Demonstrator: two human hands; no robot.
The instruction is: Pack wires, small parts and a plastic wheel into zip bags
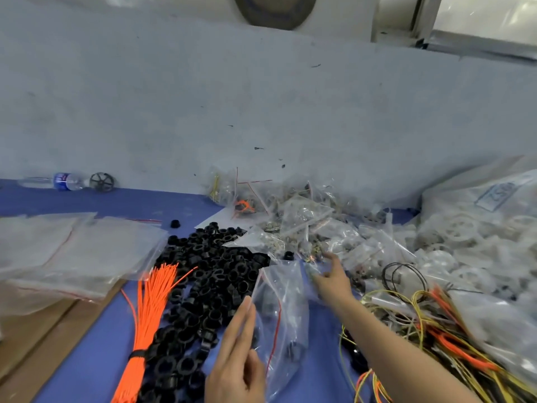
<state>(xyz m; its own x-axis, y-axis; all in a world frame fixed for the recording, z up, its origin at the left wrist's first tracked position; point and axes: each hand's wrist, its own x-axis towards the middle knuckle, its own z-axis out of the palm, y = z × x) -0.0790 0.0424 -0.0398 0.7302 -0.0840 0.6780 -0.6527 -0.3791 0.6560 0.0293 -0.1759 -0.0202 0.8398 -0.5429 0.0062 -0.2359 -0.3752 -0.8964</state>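
Blue sheeting covers the table (96,353), which is backed by a pale, scuffed wall.

A clear zip bag (280,318) is held by the left hand (236,370): the thumb appears to press the film against long, nearly straight fingers at the bag's left edge. The bag stands roughly upright, its long axis running from the hand up and slightly away, with the red-lined mouth at the top, facing the far piles. A thin red wire (275,330) and a dark part can be made out inside, blurred.

The right hand (331,277) is reached forward just past the bag's mouth, fingers loosely spread over small filled packets (293,228); whether anything is pinched cannot be told.

The bag is judged light, limp and slippery; it is best taken at the stiffer zip strip, one lip pinched so the mouth is kept open. The packets should handle likewise, crinkly and prone to sliding.

Left of the bag lie black plastic rings (209,274) in a heap and a tied orange wire bundle (148,312). Tangled yellow and orange wires (430,324) lie to the right, empty bags (69,251) to the far left.
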